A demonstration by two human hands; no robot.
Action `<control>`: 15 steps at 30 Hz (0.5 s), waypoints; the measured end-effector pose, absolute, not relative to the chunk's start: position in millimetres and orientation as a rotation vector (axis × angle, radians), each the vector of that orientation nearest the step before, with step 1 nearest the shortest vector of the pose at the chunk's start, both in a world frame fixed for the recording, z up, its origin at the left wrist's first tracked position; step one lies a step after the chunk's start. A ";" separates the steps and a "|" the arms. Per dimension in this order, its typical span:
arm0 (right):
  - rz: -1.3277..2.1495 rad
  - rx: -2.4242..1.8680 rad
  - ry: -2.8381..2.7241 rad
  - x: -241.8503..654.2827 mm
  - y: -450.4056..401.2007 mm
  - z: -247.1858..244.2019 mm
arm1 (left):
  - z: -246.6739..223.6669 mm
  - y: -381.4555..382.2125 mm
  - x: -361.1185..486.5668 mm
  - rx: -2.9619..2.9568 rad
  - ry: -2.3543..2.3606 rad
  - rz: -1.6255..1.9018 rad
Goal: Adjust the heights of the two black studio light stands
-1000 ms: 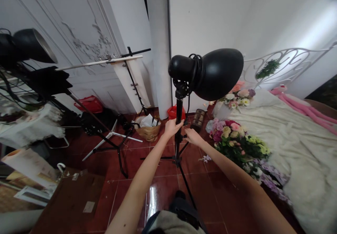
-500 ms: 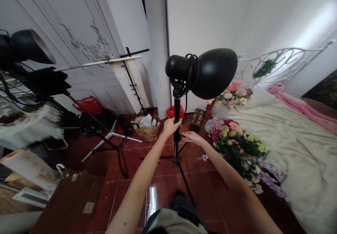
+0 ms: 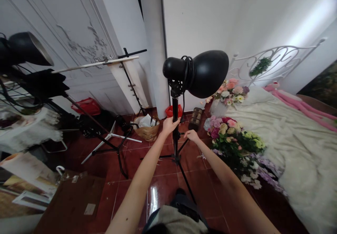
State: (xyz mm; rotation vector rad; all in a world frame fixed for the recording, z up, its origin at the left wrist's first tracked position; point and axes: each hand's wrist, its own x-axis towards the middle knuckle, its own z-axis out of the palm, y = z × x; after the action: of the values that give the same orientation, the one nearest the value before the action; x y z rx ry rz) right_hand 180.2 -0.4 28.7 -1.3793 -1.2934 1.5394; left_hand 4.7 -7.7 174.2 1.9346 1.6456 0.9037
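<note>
A black studio lamp (image 3: pixel 207 74) with its cable coiled round the neck sits on top of a black light stand (image 3: pixel 175 111), straight in front of me. My left hand (image 3: pixel 170 125) is closed round the stand's pole, below the lamp. Lower on the right side, my right hand (image 3: pixel 192 135) has its fingers curled at a small tightening knob (image 3: pixel 181 134) that sticks out from the pole. The fingertips meet the knob's outer end. Below, the stand's legs (image 3: pixel 186 183) spread over the red tiled floor.
Flower bunches (image 3: pixel 234 135) and a bed with a cream cover (image 3: pixel 297 149) lie to the right. Left are another lamp (image 3: pixel 30 49), a white-legged stand (image 3: pixel 100 146) and a brown cardboard sheet (image 3: pixel 76 199). A woven basket (image 3: pixel 147 132) stands behind.
My right hand's fingers, stretched out before, have curled in at the knob. My left hand keeps its hold on the pole. The view has shifted slightly.
</note>
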 end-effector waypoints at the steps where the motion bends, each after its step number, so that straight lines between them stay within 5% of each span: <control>1: 1.475 -1.402 -1.331 178.3 -5.2 25.6 | 174.7 -8.3 4.4 1.942 1.659 0.895; 8: 1.075 -1.483 -1.361 171.0 -15.3 40.5 | 179.0 -8.5 3.1 1.975 1.620 0.888; 15: 0.728 -0.930 -1.286 152.2 6.7 184.2 | 175.1 -5.0 1.7 1.984 1.575 0.914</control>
State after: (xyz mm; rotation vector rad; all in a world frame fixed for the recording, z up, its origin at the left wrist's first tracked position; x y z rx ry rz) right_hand 152.2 6.7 184.2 -0.9299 -1.2860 0.7284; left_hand 1.7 -5.0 175.1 1.9840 1.5754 0.9143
